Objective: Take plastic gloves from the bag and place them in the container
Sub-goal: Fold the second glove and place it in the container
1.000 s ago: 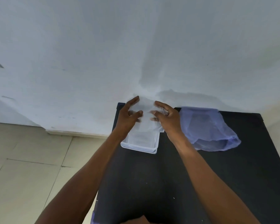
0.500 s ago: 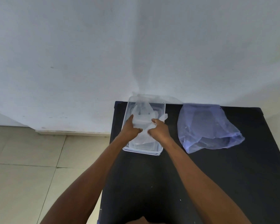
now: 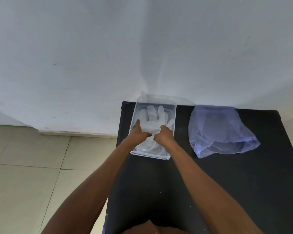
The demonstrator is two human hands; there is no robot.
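Observation:
A clear plastic glove point(image 3: 153, 119) lies flat inside the clear rectangular container point(image 3: 150, 155), its fingers pointing toward the wall. My left hand point(image 3: 139, 134) rests on the glove's near left part, index finger stretched forward. My right hand point(image 3: 164, 136) is curled, pinching the glove's near right part. Both hands sit inside the container's near half. The translucent bluish plastic bag point(image 3: 218, 132) lies crumpled to the right of the container, apart from both hands. What it holds is unclear.
The container and bag sit on a black table point(image 3: 227, 191) pushed against a white wall point(image 3: 142, 48). The table's left edge runs just left of the container, with a tiled floor point(image 3: 32, 174) below.
The glove was held up above the container a second ago. Now it lies spread flat inside it, and both hands have come down and back toward the container's near end.

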